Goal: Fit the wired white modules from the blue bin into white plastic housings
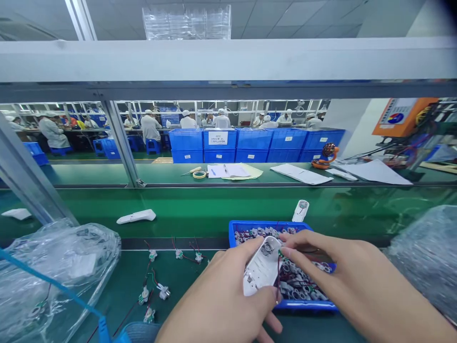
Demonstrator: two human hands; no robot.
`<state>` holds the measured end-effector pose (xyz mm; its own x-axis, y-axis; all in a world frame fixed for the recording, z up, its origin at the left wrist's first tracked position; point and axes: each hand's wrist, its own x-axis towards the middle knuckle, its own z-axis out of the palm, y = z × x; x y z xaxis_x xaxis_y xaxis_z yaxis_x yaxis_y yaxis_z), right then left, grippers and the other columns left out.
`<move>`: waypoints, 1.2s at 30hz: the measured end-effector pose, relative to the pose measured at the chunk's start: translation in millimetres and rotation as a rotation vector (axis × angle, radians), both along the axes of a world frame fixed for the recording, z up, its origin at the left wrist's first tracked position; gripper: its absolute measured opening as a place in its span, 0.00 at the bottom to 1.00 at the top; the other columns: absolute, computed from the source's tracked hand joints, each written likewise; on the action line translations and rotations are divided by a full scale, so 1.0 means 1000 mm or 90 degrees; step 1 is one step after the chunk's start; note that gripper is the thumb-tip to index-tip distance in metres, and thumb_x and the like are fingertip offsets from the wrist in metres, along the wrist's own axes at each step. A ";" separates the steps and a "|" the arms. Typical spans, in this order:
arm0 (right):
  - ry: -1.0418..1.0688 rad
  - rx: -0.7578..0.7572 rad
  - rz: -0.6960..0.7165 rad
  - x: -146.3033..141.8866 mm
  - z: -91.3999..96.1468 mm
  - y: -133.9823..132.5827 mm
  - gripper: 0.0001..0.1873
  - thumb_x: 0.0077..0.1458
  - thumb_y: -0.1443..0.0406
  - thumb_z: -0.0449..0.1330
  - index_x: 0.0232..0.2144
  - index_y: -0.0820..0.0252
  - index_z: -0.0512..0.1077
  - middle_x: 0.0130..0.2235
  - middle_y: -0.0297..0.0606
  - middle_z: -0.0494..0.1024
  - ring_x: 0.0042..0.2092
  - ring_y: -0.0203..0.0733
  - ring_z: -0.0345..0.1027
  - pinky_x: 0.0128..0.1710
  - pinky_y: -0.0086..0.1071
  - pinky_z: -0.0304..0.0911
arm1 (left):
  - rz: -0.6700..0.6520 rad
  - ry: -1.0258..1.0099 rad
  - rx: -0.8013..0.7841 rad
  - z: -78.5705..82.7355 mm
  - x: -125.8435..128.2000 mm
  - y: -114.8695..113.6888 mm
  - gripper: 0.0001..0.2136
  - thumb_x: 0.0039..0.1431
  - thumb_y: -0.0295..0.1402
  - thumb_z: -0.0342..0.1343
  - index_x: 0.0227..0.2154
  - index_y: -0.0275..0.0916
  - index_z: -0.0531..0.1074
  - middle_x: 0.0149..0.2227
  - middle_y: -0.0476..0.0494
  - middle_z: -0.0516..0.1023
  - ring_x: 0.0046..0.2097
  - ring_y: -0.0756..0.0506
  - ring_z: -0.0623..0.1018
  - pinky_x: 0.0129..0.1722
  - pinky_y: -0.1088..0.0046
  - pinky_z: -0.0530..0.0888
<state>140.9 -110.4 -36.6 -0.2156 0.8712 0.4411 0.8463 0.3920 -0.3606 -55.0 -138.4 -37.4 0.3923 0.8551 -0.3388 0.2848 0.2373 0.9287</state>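
My left hand (228, 290) is wrapped round a white plastic housing shell (262, 269), its hollow inside facing me. A round opening shows at the shell's upper end. At that end, the fingertips of my right hand (332, 267) pinch a small wired part (280, 254) against the shell's right edge. Dark red wires hang from it along the shell; my fingers hide most of the part. Behind and below both hands stands a blue tray (307, 305) heaped with small grey-white wired parts (296, 278).
Several loose wired parts (163, 290) lie on the green bench to the left, near a clear plastic bag (85, 257) and a light blue cord (53, 281). White housings (137, 216) rest on the green belt (193, 205). Another plastic bag (426, 252) is at right.
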 end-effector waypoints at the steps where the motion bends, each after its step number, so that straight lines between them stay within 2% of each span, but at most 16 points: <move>1: -0.004 -0.026 0.002 -0.001 -0.004 0.001 0.17 0.56 0.56 0.52 0.29 0.45 0.81 0.30 0.27 0.85 0.29 0.44 0.81 0.26 0.32 0.74 | -0.002 0.005 0.008 -0.001 0.001 0.000 0.32 0.62 0.29 0.54 0.67 0.58 0.57 0.36 0.45 0.82 0.39 0.39 0.85 0.30 0.69 0.82; 3: -0.005 -0.089 0.004 -0.003 -0.012 0.003 0.16 0.56 0.57 0.52 0.32 0.46 0.81 0.33 0.30 0.86 0.32 0.49 0.81 0.29 0.38 0.74 | -0.007 0.022 0.009 -0.002 0.001 0.001 0.34 0.59 0.29 0.55 0.68 0.56 0.57 0.40 0.43 0.82 0.38 0.39 0.85 0.31 0.68 0.83; 5: -0.020 -0.113 -0.021 -0.005 -0.019 0.006 0.15 0.57 0.58 0.53 0.33 0.47 0.80 0.33 0.32 0.85 0.34 0.51 0.81 0.32 0.40 0.72 | -0.007 0.047 0.008 -0.001 0.002 0.000 0.34 0.57 0.28 0.55 0.67 0.55 0.58 0.42 0.42 0.82 0.36 0.40 0.85 0.30 0.68 0.82; 9: -0.055 -0.146 -0.020 -0.006 -0.027 0.012 0.11 0.59 0.62 0.55 0.32 0.50 0.79 0.33 0.36 0.85 0.35 0.51 0.80 0.34 0.37 0.70 | -0.001 0.079 0.016 0.001 0.001 -0.001 0.33 0.57 0.28 0.54 0.66 0.53 0.61 0.47 0.40 0.80 0.33 0.44 0.85 0.29 0.72 0.81; 11: -0.057 -0.171 -0.014 -0.009 -0.027 0.013 0.10 0.61 0.63 0.55 0.34 0.50 0.78 0.34 0.35 0.85 0.37 0.50 0.80 0.35 0.36 0.68 | -0.002 0.099 0.022 0.001 0.000 -0.001 0.33 0.58 0.29 0.54 0.66 0.52 0.60 0.48 0.39 0.79 0.32 0.44 0.85 0.29 0.73 0.80; 15: -0.083 -0.247 -0.057 -0.021 -0.023 0.011 0.10 0.64 0.65 0.54 0.34 0.51 0.75 0.37 0.34 0.84 0.40 0.50 0.78 0.37 0.37 0.64 | -0.012 0.101 0.042 -0.002 -0.001 0.002 0.30 0.58 0.28 0.54 0.64 0.51 0.63 0.43 0.42 0.80 0.33 0.43 0.84 0.29 0.72 0.80; 21: -0.151 -0.293 -0.111 -0.040 -0.021 0.008 0.10 0.66 0.67 0.54 0.35 0.52 0.73 0.35 0.34 0.82 0.40 0.53 0.75 0.32 0.36 0.54 | -0.003 0.136 0.039 -0.007 0.000 0.002 0.29 0.58 0.27 0.53 0.63 0.51 0.64 0.52 0.38 0.76 0.34 0.44 0.84 0.30 0.72 0.79; 25: -0.160 -0.294 -0.101 -0.041 -0.026 0.006 0.10 0.66 0.68 0.53 0.33 0.53 0.72 0.33 0.35 0.81 0.37 0.52 0.75 0.30 0.35 0.49 | -0.004 0.180 0.040 -0.010 0.001 0.003 0.28 0.58 0.27 0.53 0.61 0.51 0.65 0.51 0.38 0.77 0.33 0.43 0.84 0.31 0.71 0.78; 31: -0.152 -0.291 -0.058 -0.040 -0.034 0.010 0.11 0.64 0.72 0.54 0.32 0.56 0.72 0.32 0.37 0.81 0.37 0.50 0.74 0.31 0.34 0.49 | -0.011 0.176 0.058 -0.019 -0.004 0.005 0.23 0.57 0.29 0.53 0.57 0.48 0.68 0.47 0.40 0.80 0.32 0.43 0.84 0.32 0.71 0.77; 36: -0.138 -0.291 0.000 -0.034 -0.028 0.014 0.12 0.62 0.73 0.58 0.27 0.56 0.72 0.31 0.32 0.80 0.36 0.43 0.74 0.32 0.32 0.52 | -0.036 0.153 0.030 -0.019 -0.012 0.005 0.27 0.59 0.32 0.55 0.62 0.48 0.64 0.40 0.43 0.82 0.33 0.43 0.85 0.32 0.73 0.76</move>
<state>106.7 -96.5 -64.1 -0.2593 0.9649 -0.0406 0.9210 0.2344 -0.3112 -66.6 -133.1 -56.7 0.3526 0.8515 -0.3880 0.5106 0.1723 0.8424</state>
